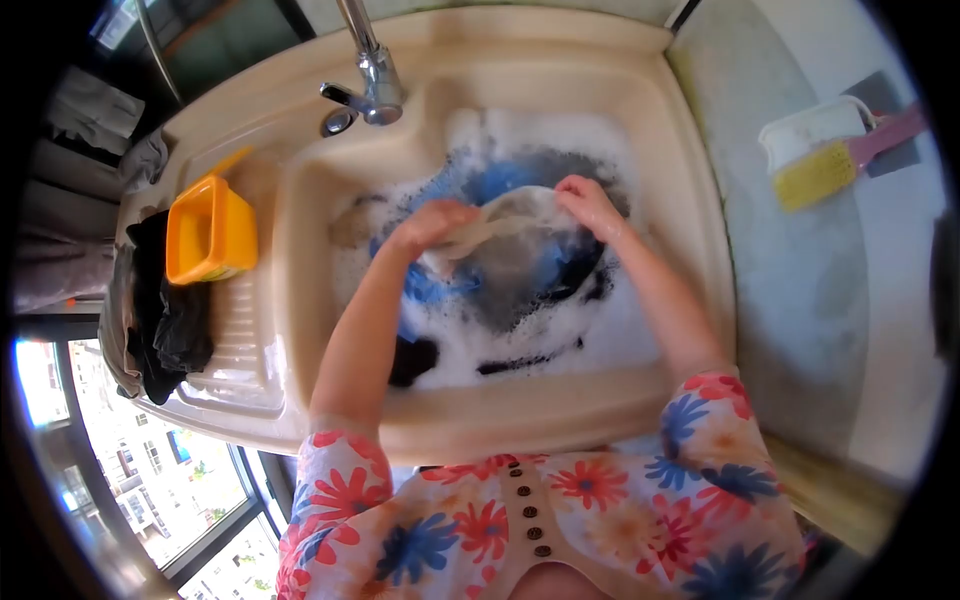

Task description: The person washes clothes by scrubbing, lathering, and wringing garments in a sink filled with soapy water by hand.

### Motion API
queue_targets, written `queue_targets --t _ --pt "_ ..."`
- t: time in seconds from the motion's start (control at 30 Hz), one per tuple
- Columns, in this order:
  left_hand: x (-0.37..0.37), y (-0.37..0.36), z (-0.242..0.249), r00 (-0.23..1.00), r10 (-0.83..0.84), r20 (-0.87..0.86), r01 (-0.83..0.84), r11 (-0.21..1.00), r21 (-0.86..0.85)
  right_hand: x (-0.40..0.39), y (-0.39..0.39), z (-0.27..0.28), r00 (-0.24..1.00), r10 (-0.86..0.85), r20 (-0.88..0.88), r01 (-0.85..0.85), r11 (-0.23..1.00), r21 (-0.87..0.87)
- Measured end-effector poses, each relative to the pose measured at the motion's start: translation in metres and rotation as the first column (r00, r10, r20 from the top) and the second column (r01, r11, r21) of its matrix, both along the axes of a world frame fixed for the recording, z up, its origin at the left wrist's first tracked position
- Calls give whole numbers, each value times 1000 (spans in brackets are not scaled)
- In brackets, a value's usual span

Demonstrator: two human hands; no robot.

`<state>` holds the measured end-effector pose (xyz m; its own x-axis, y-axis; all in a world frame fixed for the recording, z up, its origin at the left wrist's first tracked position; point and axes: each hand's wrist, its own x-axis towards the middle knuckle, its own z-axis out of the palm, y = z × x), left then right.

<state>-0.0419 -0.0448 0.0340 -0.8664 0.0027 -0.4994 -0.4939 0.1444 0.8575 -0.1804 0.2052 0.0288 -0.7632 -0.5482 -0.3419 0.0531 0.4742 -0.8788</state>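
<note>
- Nearest, a floral top (pixel 630 500) with a row of dark buttons faces the front rim of a beige sink (pixel 520 415).
- Inside the basin, dark cloth (pixel 415 360) lies among white suds (pixel 630 320) toward the front left.
- Farther in, the left hand (pixel 437 224) has its fingers closed on one side of a pale, wet cloth (pixel 520 210); the right hand (pixel 592 208) pinches its other end, so the piece stretches between them over the sudsy water.
- Blue cloth (pixel 505 178) shows just beyond.
- On the ribbed drainboard (pixel 240 350) at left, an orange container (pixel 240 235) stands beside dark garments (pixel 170 330).
- Beyond the basin rises a chrome faucet (pixel 380 85).
- Off to the right lies a yellow-bristled brush (pixel 820 175).
</note>
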Motion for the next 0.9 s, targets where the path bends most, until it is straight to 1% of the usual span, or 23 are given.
queue_targets --t 0.03,0.1,0.13,0.17,0.2,0.23,0.27,0.3,0.33,0.37,0.4,0.43,0.47,0.5,0.53,0.57,0.6,0.67,0.7,0.73,0.83,0.87,0.9 --pt "2 1 -3 995 -98 12 99 986 -131 5 1 0 992 123 -41 -121 992 47" --pt "10 -1 19 959 -282 -34 233 852 -468 19 4 15 923 371 -103 -353 923 156" --pt "14 -4 26 927 -372 -33 274 736 -619 28 7 28 760 608 -229 -524 782 337" --pt "15 -10 24 966 -245 -80 188 882 -433 29 5 33 751 623 -220 -529 767 364" --pt "13 -18 22 989 -109 -99 85 971 -223 27 2 37 742 636 -213 -532 752 390" --pt "12 -22 20 996 32 -87 -32 999 -3 24 -1 42 732 650 -206 -535 735 417" --pt "11 -21 8 979 156 -128 -123 965 232 19 -1 48 920 359 154 -380 915 136" --pt "8 -15 -7 948 284 -143 -192 871 453 12 -7 40 955 237 179 -239 971 -11" --pt "4 -10 -19 906 404 -127 -231 723 651 5 -14 24 968 114 224 -80 985 -152" --pt "-2 3 -18 878 478 -7 -337 631 699 0 -20 12 958 -5 287 88 957 -277" --pt "-8 20 -17 837 535 118 -440 527 727 4 -31 11 914 -95 394 230 922 -311" --pt "-11 31 -15 781 574 244 -536 417 734 14 -43 8 897 -114 427 281 893 -352" --pt "-16 33 -36 751 604 267 -574 398 716 29 -59 8 878 -132 461 334 858 -391" --pt "-17 34 -56 816 572 84 -363 394 845 43 -75 -3 981 -144 131 176 944 -280" --pt "-14 36 -74 830 547 -105 -130 373 919 75 -93 22 925 1 -381 -2 1000 -4" --pt "-8 41 -84 797 530 -291 113 342 933 118 -96 68 834 76 -547 -197 966 -166" --pt "1 75 -25 575 785 232 -521 132 843 133 -100 58 703 78 -707 -248 959 -140" --pt "-10 88 -37 557 725 405 -660 91 746 116 -97 15 641 86 -763 -167 985 -29" --pt "-14 94 -41 531 694 486 -722 70 689 71 -88 -14 728 89 -680 -59 996 67" --pt "-12 100 -12 620 716 321 -658 252 710 50 -85 -28 808 61 -585 48 984 169" --pt "-20 92 -2 542 710 450 -748 163 643 77 -97 8 701 -95 -707 212 974 80" --pt "-18 88 1 528 708 469 -766 158 624 106 -97 36 720 -42 -692 44 999 -14" --pt "-15 85 5 518 709 478 -776 156 611 111 -97 44 696 4 -718 51 997 55"
